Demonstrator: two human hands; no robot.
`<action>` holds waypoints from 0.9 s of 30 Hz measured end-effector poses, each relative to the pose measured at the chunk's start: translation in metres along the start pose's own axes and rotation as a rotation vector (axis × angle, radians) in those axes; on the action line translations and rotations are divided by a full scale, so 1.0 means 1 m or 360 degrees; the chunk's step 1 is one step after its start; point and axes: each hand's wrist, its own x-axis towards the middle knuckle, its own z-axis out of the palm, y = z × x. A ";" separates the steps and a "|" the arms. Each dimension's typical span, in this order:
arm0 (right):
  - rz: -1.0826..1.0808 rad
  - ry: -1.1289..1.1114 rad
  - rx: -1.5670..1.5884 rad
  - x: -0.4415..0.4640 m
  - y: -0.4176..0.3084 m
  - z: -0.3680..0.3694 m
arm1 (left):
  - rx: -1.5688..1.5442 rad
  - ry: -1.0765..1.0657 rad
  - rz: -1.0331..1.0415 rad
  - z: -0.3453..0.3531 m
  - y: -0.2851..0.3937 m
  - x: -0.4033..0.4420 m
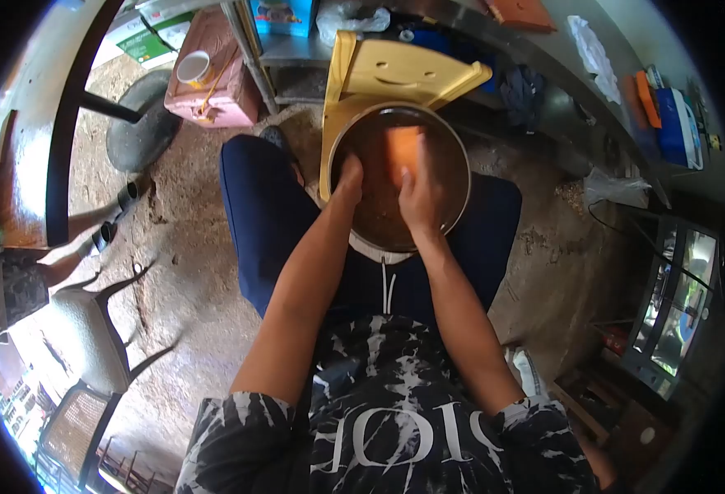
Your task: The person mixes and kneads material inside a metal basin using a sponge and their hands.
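A large round metal pot [459, 148] with a brown-looking inside sits between my knees, against a yellow chair [407, 70] with a smiling face cut in its panel. Inside the pot, my right hand [421, 196] is closed on an orange sponge [404, 150], a rectangular block smeared by motion. My left hand [351, 176] is at the pot's left side, closed at the wall near the rim, with its thumb inside and its other fingers mostly hidden.
A pink box [206, 103] carrying a white cup [193, 68] stands at upper left, near a round dark base [138, 123]. Another person's legs [90, 243] and a grey chair [90, 342] are at left. A glass-fronted cabinet [675, 300] is at right.
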 end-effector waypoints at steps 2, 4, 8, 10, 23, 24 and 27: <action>0.0115 0.0090 -0.0023 -0.004 0.001 -0.006 | -0.0069 0.0068 -0.0286 -0.012 -0.022 0.041; 0.0138 -0.0027 -0.0139 -0.021 0.027 0.006 | -0.0085 0.0177 -0.0933 0.000 0.055 0.033; 0.0577 -0.0074 -0.0194 0.002 0.039 -0.011 | 0.0200 0.0080 -0.0286 0.014 0.029 -0.013; 0.0370 0.0278 -0.0301 -0.012 0.042 -0.014 | 0.0280 0.0165 -0.0398 0.013 0.028 -0.025; 0.0626 -0.0450 -0.0357 -0.024 0.055 0.011 | 0.0174 -0.0115 -0.0119 0.012 0.011 -0.009; 0.0873 -0.0620 -0.0389 -0.012 0.044 0.002 | 0.0185 -0.0139 -0.0111 0.015 0.012 -0.007; 0.0507 0.0015 -0.0395 -0.008 0.031 -0.009 | 0.0129 -0.0037 -0.0285 0.014 0.016 -0.009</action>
